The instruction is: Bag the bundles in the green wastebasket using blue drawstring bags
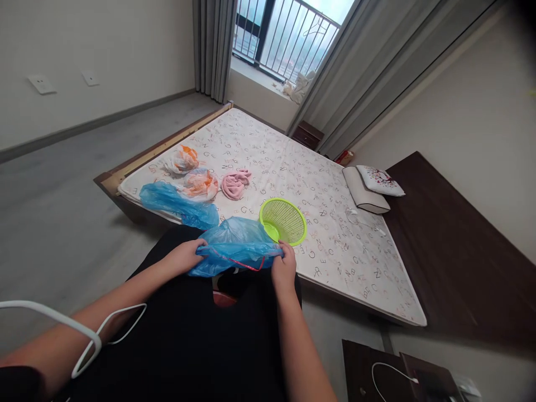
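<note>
Blue and thin, a plastic bag (237, 237) is spread between the two hands, above the black-clothed lap and at the near edge of the mattress (288, 167). The left hand (189, 257) is closed on the bag's left end, and the right hand (285, 265) pinches its right end between thumb and fingers; a red strip (247, 266) shows on the bag between them. Just beyond the right hand, a lime-green mesh basket (290, 218) sits on the letter-printed mattress. To the left, a second blue bag (180, 205) lies crumpled, with a white-and-orange bundle (200, 184), another similar bundle (182, 160) and a pink cloth (234, 185) near it. Farther right, a patterned pillow (381, 181) rests against a beige pillow (360, 190) by the dark headboard (456, 245)
</note>
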### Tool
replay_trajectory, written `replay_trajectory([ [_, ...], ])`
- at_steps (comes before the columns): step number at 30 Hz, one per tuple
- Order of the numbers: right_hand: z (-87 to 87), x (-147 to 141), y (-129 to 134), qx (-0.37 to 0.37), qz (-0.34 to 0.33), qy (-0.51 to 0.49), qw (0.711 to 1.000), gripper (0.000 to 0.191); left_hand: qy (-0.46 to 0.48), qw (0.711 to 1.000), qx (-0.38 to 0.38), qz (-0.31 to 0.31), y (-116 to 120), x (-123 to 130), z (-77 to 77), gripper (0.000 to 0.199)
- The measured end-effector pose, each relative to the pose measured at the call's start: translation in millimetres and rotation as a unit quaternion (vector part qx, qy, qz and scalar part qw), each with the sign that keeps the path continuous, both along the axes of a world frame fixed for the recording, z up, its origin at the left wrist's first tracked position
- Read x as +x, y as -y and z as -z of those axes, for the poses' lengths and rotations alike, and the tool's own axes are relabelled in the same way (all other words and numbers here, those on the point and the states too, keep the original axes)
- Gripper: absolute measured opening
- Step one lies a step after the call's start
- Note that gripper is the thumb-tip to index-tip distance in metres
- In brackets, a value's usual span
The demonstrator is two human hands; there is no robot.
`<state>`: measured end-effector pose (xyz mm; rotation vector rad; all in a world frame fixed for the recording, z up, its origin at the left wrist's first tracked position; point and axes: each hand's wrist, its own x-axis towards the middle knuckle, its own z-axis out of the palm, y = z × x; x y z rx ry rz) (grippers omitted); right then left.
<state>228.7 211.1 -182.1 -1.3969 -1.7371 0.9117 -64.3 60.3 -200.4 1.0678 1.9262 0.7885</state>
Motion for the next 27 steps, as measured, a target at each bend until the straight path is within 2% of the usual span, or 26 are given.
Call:
replay_trajectory([
  [2,-7.8,1.4,1.4,-0.054,-0.019,0.008,0.998,0.046,0.008,0.999,0.026,-0.017,1.9,-3.8,5.3,0.030],
  [5,-21.9,2.3,8.2,-0.097,-0.103,0.051,0.989,0.065,0.075,0.994,0.065,-0.055,0.8,-7.0,-5.0,0.030],
  [8,-32.9,-8.5,25.0,-0.025,-0.234,0.097,0.967,0.090,0.134,0.984,0.092,-0.071,-4.4,-1.0,-30.6,0.028],
  [11,-31.8,-31.1,39.9,0.050,-0.296,0.143,0.943,0.108,0.197,0.974,0.101,-0.057,-7.6,15.0,-61.7,0.034],
  [13,-25.2,-44.4,39.7,0.062,-0.301,0.158,0.938,0.100,0.216,0.972,0.085,-0.028,-6.2,26.7,-80.4,0.038],
  [16,-18.8,-49.9,24.2,0.054,-0.270,0.125,0.953,0.064,0.148,0.984,0.083,0.055,-0.7,34.2,-94.6,0.039],
  [17,-20.0,-47.7,17.7,0.055,-0.244,0.102,0.963,0.057,0.103,0.987,0.090,0.086,1.0,32.4,-93.3,0.040],
  [19,-28.4,-39.9,7.1,0.061,-0.179,0.053,0.981,0.042,0.003,0.988,0.092,0.123,2.1,22.2,-79.9,0.045],
  [20,-34.8,-35.3,3.9,0.061,-0.145,0.028,0.987,0.036,-0.041,0.988,0.083,0.121,1.0,14.8,-68.7,0.049],
  [22,-49.3,-26.8,1.7,0.052,-0.091,-0.040,0.994,0.028,-0.097,0.991,0.057,0.075,-5.2,-0.4,-42.0,0.058],
  [24,-62.0,-20.3,3.4,0.030,-0.062,-0.131,0.989,0.026,-0.057,0.998,0.030,0.022,-15.9,-10.0,-17.8,0.055],
  [26,-70.1,-15.2,6.1,-0.004,-0.044,-0.229,0.972,0.023,0.080,0.996,0.020,-0.015,-28.9,-8.3,-4.0,0.046],
  [27,-72.1,-12.8,7.1,-0.016,-0.034,-0.273,0.961,0.020,0.168,0.985,0.018,-0.033,-35.7,-2.9,-2.0,0.044],
])
